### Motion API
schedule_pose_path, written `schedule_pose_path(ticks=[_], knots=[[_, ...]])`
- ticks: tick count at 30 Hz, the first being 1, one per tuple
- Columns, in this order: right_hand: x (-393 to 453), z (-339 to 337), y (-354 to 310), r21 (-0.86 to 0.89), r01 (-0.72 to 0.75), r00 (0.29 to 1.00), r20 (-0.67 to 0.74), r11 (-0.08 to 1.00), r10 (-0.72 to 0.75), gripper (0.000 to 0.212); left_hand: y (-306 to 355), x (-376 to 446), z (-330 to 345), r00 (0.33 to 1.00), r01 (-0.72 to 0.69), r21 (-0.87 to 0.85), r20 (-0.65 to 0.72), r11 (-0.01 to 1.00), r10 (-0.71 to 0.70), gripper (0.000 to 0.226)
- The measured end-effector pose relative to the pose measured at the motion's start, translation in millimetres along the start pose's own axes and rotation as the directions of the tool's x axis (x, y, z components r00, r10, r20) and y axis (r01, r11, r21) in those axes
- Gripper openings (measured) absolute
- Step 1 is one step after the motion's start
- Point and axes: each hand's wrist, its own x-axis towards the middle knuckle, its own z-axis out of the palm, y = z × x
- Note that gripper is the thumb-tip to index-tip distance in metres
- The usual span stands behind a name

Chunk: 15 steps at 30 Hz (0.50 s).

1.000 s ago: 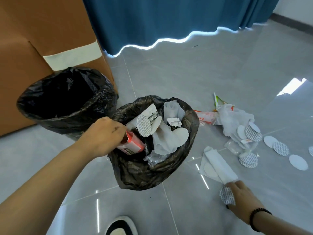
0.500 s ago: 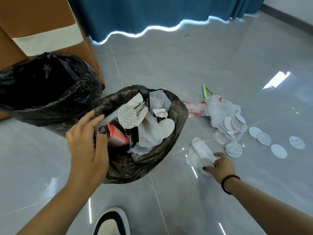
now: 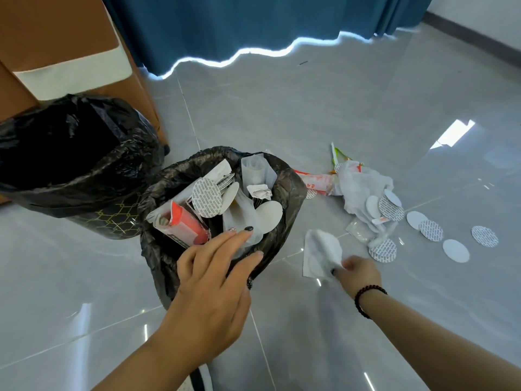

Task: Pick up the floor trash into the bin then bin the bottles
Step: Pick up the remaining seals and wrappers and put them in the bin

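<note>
The left hand (image 3: 208, 280) hovers with fingers spread over the near rim of the trash-filled bin (image 3: 293, 190). The right hand (image 3: 356, 273) pinches a white wrapper (image 3: 321, 251) on the floor (image 3: 310, 114), beside scattered discs (image 3: 455, 250) and a crumpled bag (image 3: 358, 187).

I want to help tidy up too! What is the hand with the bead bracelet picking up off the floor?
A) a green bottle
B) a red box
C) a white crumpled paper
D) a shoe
C: the right hand, the one with the bracelet, pinches the edge of the white crumpled paper lying on the floor beside the trash bag.
</note>
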Motion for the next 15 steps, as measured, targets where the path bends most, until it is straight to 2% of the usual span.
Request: schedule_pose_path(ticks=[2, 4, 5, 8, 11, 15], knots=[[-8.2, -10.6, -26.8, 0.212, 0.102, 0.993, -0.088, 0.972, -0.084, 0.026, -2.6, -0.4, 2.1, 1.0, 0.013, 0.0, 0.015, 1.0, -0.013, 0.039], [-18.3, -24.7, -60.5, 0.414, 0.191, 0.979, -0.143, 0.89, -0.144, 0.017, -5.8, -0.3, 3.8, 0.999, 0.029, -0.006, 0.019, 1.0, -0.029, 0.043], [-25.3, -32.5, -77.7, 0.495, 0.237, 0.97, -0.168, 0.836, -0.175, 0.012, -6.7, 0.2, 4.2, 0.999, 0.035, -0.02, 0.015, 0.999, -0.034, 0.043], [-55.0, -53.5, -125.3, 0.696, 0.342, 0.938, -0.207, 0.632, -0.279, 0.014, -4.5, 3.8, -0.5, 0.996, 0.084, -0.133, -0.004, 0.988, -0.085, 0.036], [-91.0, -69.0, -159.2, 0.779, 0.375, 0.89, -0.152, 0.503, -0.429, 0.01, 2.6, 12.6, -12.0, 0.977, 0.184, -0.311, -0.044, 0.932, -0.207, 0.041], [-121.6, -75.8, -168.4, 0.74, 0.421, 0.771, 0.013, 0.525, -0.636, 0.006, 6.3, 25.3, -29.1, 0.945, 0.227, -0.521, -0.088, 0.822, -0.316, 0.051]])
